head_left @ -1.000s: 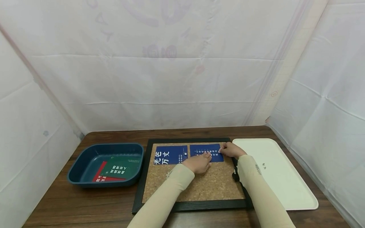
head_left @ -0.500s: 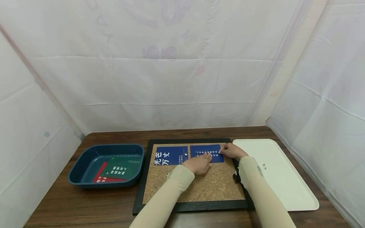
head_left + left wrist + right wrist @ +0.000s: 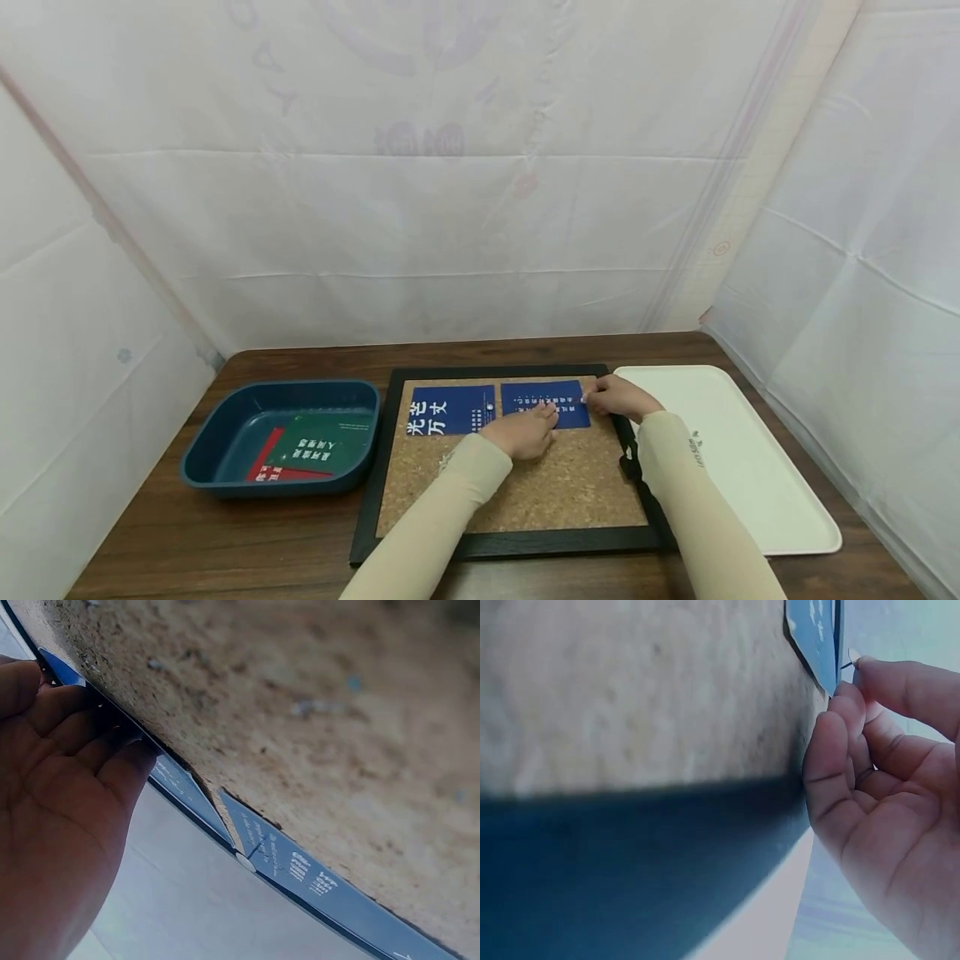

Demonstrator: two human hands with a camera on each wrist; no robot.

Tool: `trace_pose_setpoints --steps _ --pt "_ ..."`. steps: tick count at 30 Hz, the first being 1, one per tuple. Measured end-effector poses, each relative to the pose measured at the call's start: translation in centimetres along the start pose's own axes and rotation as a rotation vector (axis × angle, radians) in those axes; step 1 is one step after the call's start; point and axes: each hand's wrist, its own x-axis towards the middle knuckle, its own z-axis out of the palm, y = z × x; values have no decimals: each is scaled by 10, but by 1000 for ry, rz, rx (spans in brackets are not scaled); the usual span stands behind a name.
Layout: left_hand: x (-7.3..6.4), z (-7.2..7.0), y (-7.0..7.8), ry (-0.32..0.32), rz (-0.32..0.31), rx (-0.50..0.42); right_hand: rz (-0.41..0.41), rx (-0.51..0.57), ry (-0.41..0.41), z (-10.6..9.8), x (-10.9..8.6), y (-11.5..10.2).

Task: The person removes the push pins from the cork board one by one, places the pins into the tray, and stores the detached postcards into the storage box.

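Observation:
My left hand (image 3: 521, 432) rests with its fingers laid on the lower part of a blue card (image 3: 581, 415) with white print, on the cork board (image 3: 555, 492). At that card's right edge, my right hand (image 3: 618, 396) pinches a thumbtack (image 3: 854, 655) between thumb and fingers; its thin pin shows in the right wrist view, pointing toward the card. Left of this card lies a second blue card (image 3: 453, 400) with large white characters. In the left wrist view, a pale thumbtack (image 3: 246, 862) sits by the gap between the two cards.
A dark blue basin (image 3: 198, 450) at the left holds a green card (image 3: 337, 429) and a red card (image 3: 262, 458). A white tray (image 3: 757, 467) lies right of the board's black frame (image 3: 555, 544). Everything stands on a brown wooden table (image 3: 150, 542), with white sheeting (image 3: 450, 250) behind.
My right hand has shifted slightly to the right, its fingertips now by the card's right edge rather than over it. The left hand stays in place on the card.

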Motion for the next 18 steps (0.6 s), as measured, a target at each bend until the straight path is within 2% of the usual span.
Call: trace_pose_setpoints --steps 10,18 --pt "1 -1 -2 -13 -4 -1 4 -6 6 -15 -8 2" --pt "-1 0 0 -16 0 -3 -17 -3 -25 -30 -22 9"
